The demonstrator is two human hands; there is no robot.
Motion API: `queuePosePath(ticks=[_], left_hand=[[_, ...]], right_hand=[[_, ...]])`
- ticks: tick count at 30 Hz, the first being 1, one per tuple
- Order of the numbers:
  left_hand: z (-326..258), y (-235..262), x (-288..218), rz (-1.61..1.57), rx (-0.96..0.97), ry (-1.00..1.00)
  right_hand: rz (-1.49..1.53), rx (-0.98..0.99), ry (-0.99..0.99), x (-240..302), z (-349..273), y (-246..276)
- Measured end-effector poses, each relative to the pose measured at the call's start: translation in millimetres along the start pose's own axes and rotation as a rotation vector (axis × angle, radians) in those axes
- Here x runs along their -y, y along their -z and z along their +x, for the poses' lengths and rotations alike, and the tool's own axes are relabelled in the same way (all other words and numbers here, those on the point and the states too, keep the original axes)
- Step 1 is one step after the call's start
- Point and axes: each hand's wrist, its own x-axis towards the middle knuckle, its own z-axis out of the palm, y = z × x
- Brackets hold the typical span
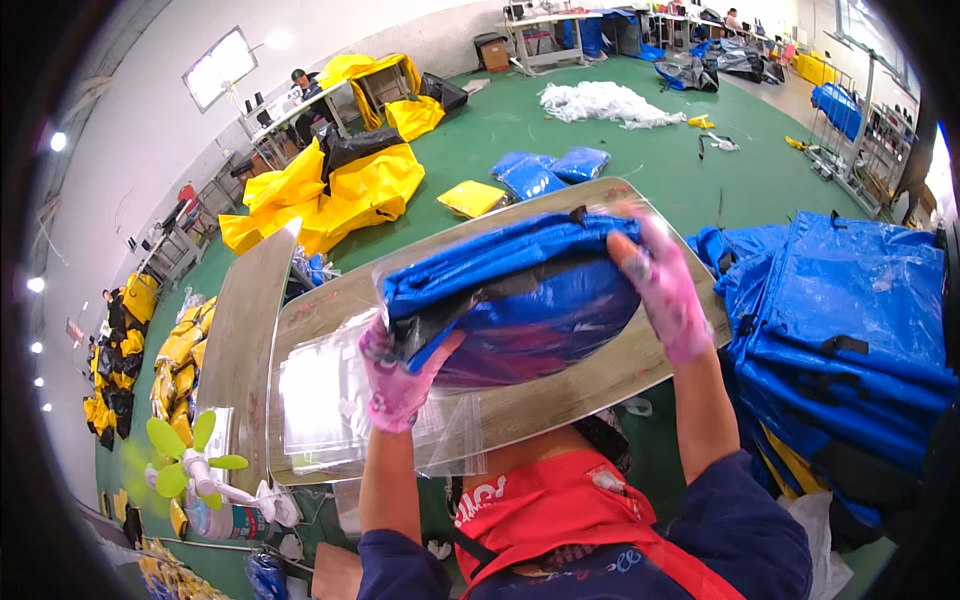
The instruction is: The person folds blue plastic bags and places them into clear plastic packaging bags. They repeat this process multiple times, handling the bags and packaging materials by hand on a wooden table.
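Above the wooden-topped table (325, 310), my two hands in pink patterned gloves hold a folded blue tarpaulin bundle (540, 300) with black trim. Clear plastic film shows round its left corner, and its front has a glossy sheen. My left hand (400, 375) is closed on the lower left corner, with the thumb in front. My right hand (668, 290) grips the upper right end; its fingers are somewhat blurred and partly behind the bundle. Beneath my left hand, a stack of clear plastic bags (325, 405) lies on the table.
A tall pile of folded blue tarpaulin (850, 290) stands close on the right. Beyond the table lie blue packages (530, 175), a yellow package (472, 198) and yellow tarpaulin (370, 190). A green-bladed fan (190, 460) stands at the lower left, near a second narrow tabletop (240, 340).
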Motion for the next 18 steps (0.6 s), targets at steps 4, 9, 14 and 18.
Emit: queuePosePath(ticks=[4,9,14,18], left_hand=[[-10,-8,22,-0.168,-0.099,-0.077],[-16,-9,10,-0.469,-0.272,0.228],[-19,-8,2,-0.247,-0.470,0.375],[-21,8,-1,-0.278,-0.402,0.368]], right_hand=[[0.442,-0.099,-0.238,-3,11,-22],[0.741,-0.048,-0.470,-17,11,-25],[0.799,-0.055,-0.650,-43,9,-34],[0.643,-0.047,-0.476,-36,2,-37]])
